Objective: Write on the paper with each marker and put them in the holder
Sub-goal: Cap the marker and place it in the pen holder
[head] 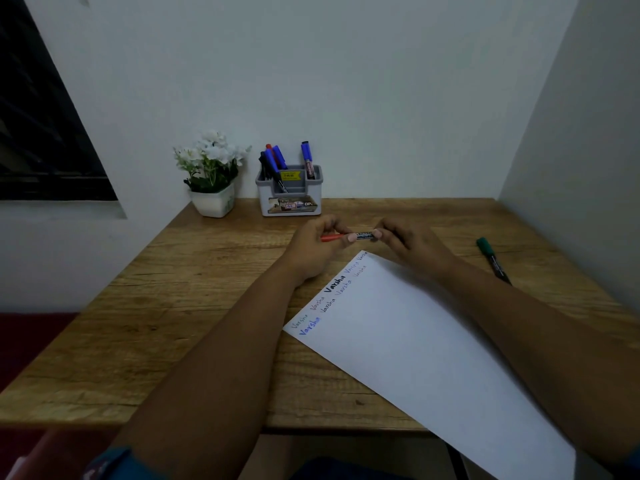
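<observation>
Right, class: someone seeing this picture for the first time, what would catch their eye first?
Probably the two hands at the centre of the wooden table: the left hand and right hand hold a red-capped marker between them. Just below lies the white paper, one word repeated along its top edge. Behind stands a grey marker holder beside white flowers; a green marker lies at the right.

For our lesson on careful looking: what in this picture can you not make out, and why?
- Red marker, head view: middle hidden by the left hand and right hand; cap on or off unclear.
- Paper: near corner cut off by the bottom edge.
- Holder label: too small to read.
- Green marker: print too small.
</observation>
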Motion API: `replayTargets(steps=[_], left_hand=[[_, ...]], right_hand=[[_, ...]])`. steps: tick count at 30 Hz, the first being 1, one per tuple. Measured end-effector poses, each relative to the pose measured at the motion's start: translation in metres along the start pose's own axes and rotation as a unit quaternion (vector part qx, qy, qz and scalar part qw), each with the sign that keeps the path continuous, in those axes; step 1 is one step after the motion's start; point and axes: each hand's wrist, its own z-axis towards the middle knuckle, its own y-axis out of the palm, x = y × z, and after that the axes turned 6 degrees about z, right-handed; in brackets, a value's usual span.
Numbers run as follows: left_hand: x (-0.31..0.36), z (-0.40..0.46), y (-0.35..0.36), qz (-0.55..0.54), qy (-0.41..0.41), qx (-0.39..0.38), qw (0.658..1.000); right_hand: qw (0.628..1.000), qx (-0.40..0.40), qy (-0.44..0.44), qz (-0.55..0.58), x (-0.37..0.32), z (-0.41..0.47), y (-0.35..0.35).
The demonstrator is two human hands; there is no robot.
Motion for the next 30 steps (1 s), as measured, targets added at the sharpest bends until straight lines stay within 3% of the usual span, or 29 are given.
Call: replayTargets(steps=[6, 11, 20, 30], left_hand=[[-0.002, 0.002, -0.001, 0.008, 0.0, 0.015, 1.0], [0.0, 0.005, -0.009, -0.149, -0.056, 0.1, 0.982], [0.006, 0.006, -0.001, -0.398, -0.099, 0.067, 0.91], [0.004, 0.01, -0.001, -0.379, -0.108, 0.112, 0.912]], right_hand=[[0.999, 0.0, -0.042, -0.025, 0.004, 0.001, 0.001], [0.995, 0.009, -0.078, -0.068, 0.008, 0.003, 0.006], [0.992, 0.046, -0.098, -0.063, 0.007, 0.0, 0.003], [0.982, 0.028, -0.145, -0.116, -0.002, 0.007, 0.004]])
